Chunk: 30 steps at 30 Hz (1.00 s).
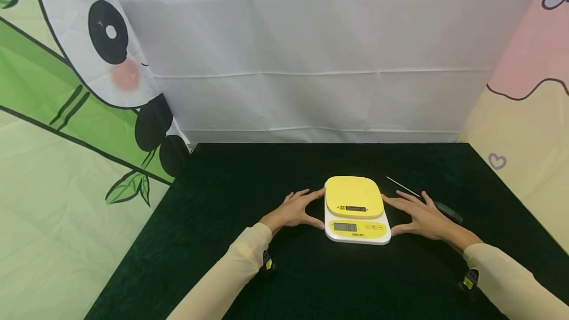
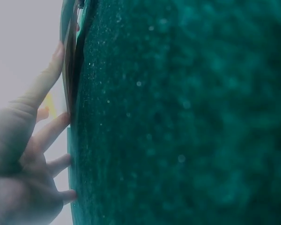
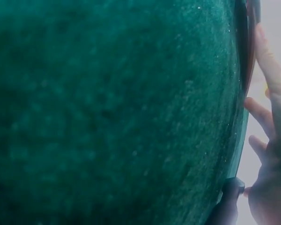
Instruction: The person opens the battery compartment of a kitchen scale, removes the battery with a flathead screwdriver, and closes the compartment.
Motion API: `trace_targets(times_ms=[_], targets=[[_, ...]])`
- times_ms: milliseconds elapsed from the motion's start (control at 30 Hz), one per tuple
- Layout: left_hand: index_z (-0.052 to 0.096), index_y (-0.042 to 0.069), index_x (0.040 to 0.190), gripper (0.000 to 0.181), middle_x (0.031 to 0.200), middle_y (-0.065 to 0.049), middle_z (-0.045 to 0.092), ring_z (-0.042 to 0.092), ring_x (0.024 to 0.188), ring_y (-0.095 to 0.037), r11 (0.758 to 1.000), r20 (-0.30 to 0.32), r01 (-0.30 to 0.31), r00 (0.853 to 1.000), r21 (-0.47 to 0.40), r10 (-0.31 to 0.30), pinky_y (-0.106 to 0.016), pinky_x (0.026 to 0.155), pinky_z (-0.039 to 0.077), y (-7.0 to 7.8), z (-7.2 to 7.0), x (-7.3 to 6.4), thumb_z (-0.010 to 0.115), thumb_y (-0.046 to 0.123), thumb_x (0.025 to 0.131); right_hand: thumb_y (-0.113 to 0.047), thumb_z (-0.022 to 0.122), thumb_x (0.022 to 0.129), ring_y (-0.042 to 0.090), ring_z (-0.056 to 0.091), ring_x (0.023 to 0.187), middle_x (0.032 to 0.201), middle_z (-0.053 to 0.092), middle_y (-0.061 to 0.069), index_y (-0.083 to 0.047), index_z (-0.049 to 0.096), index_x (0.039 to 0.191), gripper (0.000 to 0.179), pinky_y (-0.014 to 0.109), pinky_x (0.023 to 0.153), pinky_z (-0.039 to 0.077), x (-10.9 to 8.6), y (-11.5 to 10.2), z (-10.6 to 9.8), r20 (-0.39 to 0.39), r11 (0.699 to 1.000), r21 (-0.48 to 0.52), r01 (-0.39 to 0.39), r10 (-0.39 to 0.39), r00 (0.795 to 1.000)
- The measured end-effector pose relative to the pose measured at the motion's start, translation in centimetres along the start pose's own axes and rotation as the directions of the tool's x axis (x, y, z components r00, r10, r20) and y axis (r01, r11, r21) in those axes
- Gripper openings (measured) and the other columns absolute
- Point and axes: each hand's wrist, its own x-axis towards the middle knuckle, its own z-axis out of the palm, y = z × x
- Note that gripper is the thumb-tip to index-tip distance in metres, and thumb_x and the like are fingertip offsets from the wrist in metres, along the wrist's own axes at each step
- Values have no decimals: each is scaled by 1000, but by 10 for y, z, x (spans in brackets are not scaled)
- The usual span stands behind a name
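A yellow and white digital kitchen scale [image 1: 355, 199] lies flat on the dark green cloth, its grey display [image 1: 345, 227] towards me. My left hand [image 1: 293, 211] touches the scale's left side with thumb and forefinger, the fingers spread and fairly straight. On the opposite side, my right hand [image 1: 420, 217] touches the right edge in the same way. A screwdriver lies partly behind the right hand; its thin shaft [image 1: 402, 185] points away to the left, and its dark handle [image 1: 449, 212] shows beyond the knuckles. In the right wrist view the handle [image 3: 227, 201] sits close to the fingers.
The green cloth [image 1: 213, 186] covers the whole table. A white sheet [image 1: 311, 63] hangs behind the far edge. Cartoon-printed fabric [image 1: 66, 162] stands along the left, and pink and cream fabric [image 1: 529, 127] along the right.
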Motion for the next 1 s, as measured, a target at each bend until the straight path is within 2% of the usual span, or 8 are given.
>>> trace_targets(times_ms=[333, 700, 833, 1000], targets=[[25, 41, 153, 93, 156, 8, 39, 18, 150, -27, 997, -31, -61, 998, -45, 59, -60, 119, 5, -1, -1, -3, 75, 59, 77, -47, 74, 82, 53, 14, 143, 155, 36, 20, -17, 39, 150, 83, 79, 103, -4, -8, -1, -5, -22, 996, 81, 32, -31, 999], [27, 41, 152, 81, 155, 9, 38, 30, 146, -17, 969, -43, -172, 985, -175, 167, -54, 119, 19, -2, -7, -8, 69, 57, 84, -34, 68, 90, 58, 10, 140, 154, 27, 31, -20, 40, 150, 68, 80, 100, 2, -13, -1, -16, 5, 983, 167, 73, -75, 997], [26, 43, 152, 78, 155, 7, 40, 31, 146, -20, 966, -30, -166, 986, -199, 163, -55, 117, 24, -1, -9, -9, 65, 59, 86, -31, 65, 92, 59, 9, 140, 155, 25, 32, -21, 39, 150, 65, 80, 100, 1, -13, -1, -18, 5, 978, 193, 76, -79, 997], [27, 47, 150, 74, 153, 5, 43, 32, 145, -26, 966, -20, -127, 992, -223, 126, -56, 113, 29, 1, -13, -12, 61, 63, 86, -28, 62, 95, 58, 10, 141, 155, 25, 32, -20, 39, 150, 61, 80, 100, 4, -11, -3, -22, -1, 974, 211, 78, -80, 997]])
